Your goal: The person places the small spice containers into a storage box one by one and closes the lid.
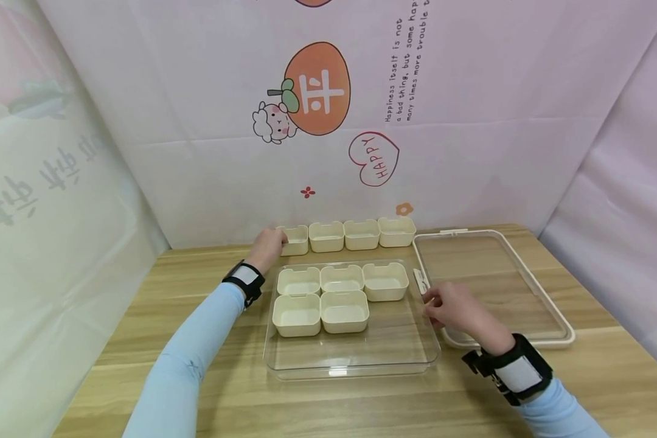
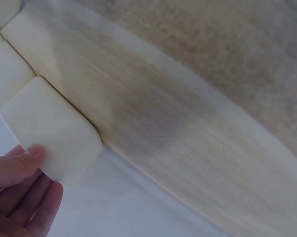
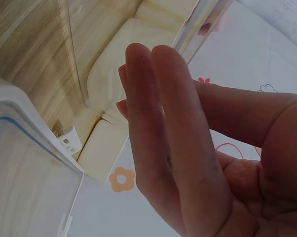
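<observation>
My left hand [image 1: 267,249] pinches the leftmost cream bin [image 1: 294,241] of a row along the back edge. In the left wrist view, the thumb [image 2: 34,150] presses on one face of that bin, with fingers curled behind it. My right hand [image 1: 454,309] grips the right rim of a clear tray [image 1: 394,347]. The right wrist view shows its fingers [image 3: 183,128] close up against the transparent wall; their exact contact is partly hidden. Several cream bins stand inside the tray, including a front-left bin [image 1: 297,316] and a back-right bin [image 1: 385,283].
More cream bins, such as the rightmost one [image 1: 396,233], stand in the back row. A clear lid with a white frame [image 1: 542,289] lies right of the tray, a white clip [image 1: 420,281] between them. Printed cloth [image 1: 208,158] rises behind the wooden table [image 1: 197,258].
</observation>
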Tool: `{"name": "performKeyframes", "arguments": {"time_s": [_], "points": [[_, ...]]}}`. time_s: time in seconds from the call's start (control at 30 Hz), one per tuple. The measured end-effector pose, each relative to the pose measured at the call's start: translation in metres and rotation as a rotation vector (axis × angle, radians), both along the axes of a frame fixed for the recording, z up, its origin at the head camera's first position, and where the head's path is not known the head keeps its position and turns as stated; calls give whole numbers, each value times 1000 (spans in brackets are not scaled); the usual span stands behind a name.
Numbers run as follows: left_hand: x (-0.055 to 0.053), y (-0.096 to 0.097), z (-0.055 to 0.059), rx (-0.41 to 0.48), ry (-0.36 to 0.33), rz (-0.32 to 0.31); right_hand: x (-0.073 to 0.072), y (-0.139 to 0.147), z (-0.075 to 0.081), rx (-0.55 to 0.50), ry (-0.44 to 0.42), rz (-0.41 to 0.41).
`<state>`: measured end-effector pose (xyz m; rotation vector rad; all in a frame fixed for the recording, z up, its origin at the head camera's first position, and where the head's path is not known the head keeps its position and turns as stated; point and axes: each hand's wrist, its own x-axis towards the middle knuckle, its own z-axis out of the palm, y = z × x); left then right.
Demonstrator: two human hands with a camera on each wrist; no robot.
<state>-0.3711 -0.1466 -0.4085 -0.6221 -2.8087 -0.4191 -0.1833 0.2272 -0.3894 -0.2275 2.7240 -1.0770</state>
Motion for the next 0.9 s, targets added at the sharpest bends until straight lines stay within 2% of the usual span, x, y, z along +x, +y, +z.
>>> {"name": "performKeyframes", "arguments": {"time_s": [0.33,0.77,0.9], "points": [[2,-1,2,-32,92,-16,0,0,0,-19,17,13],[17,-6,18,-97,259,-39,1,-1,0,-4,33,16],[22,-6,23,-98,280,-45,1,-2,0,1,24,10]]}}
